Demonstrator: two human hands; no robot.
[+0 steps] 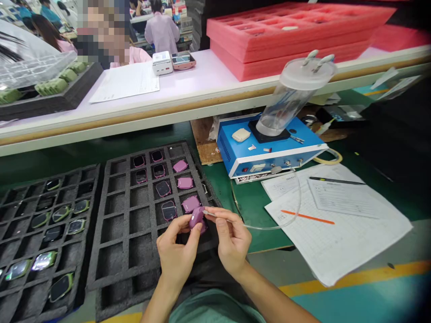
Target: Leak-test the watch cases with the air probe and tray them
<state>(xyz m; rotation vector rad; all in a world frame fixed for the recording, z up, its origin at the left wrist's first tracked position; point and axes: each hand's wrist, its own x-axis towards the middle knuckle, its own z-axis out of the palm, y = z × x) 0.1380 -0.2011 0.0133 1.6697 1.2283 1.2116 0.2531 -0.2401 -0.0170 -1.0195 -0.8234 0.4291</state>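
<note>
Between its thumb and fingers, my left hand grips a purple watch case, tilted above the foam tray. My right hand pinches the end of a clear thin tube, whose tip meets the right side of the case. That tube curves back to the front of a blue box-shaped device. Under my hands lies a black foam tray with square pockets. Several purple watch cases sit in its right column, and several dark-screened watch faces with purple rims fill pockets to their left.
Left of it is another foam tray with green-rimmed watches. A clear cylinder stands tilted on the blue device. Papers with an orange stick and a black pen lie right. Pink foam trays stack on the shelf; people sit beyond.
</note>
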